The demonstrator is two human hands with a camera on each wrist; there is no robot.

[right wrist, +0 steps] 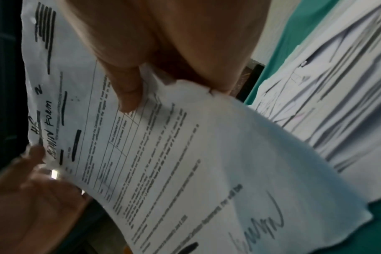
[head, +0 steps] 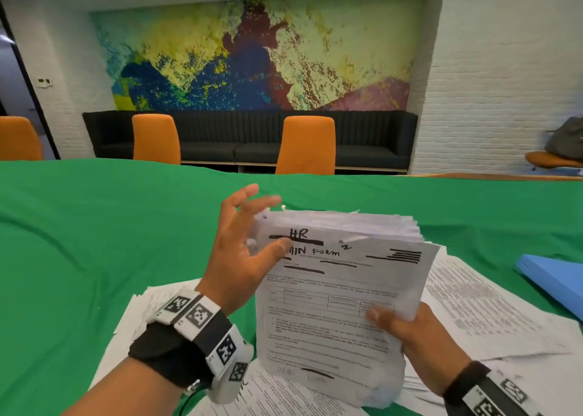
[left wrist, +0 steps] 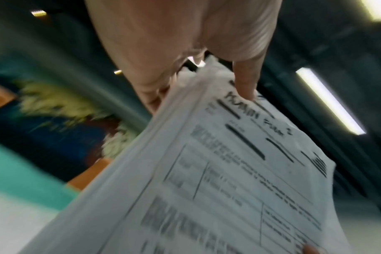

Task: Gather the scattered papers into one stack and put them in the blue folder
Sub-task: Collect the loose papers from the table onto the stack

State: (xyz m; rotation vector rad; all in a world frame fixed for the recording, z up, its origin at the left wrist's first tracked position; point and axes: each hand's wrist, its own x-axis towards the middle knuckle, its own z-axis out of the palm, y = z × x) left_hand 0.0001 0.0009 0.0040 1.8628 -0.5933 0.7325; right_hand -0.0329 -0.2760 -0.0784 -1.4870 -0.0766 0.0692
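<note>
A thick stack of white papers (head: 334, 292) is held upright above the table, its top sheet a form with handwritten "HR" and "ADMIN FORM". My right hand (head: 410, 330) grips its lower right edge, thumb on the front and fingers behind; the right wrist view shows that thumb (right wrist: 126, 89) pressing the sheet (right wrist: 174, 163). My left hand (head: 252, 226) is at the stack's upper left corner with fingers straight and spread, its thumb (left wrist: 246, 86) touching the top sheet (left wrist: 228, 180). The blue folder (head: 555, 280) lies shut on the table at the right.
Loose printed sheets lie on the green tablecloth (head: 94, 226) under the stack: at the right (head: 473, 305), at the left (head: 142, 314) and near me (head: 277, 396). Orange chairs (head: 306, 144) and a dark sofa (head: 252, 132) stand beyond the table's far edge.
</note>
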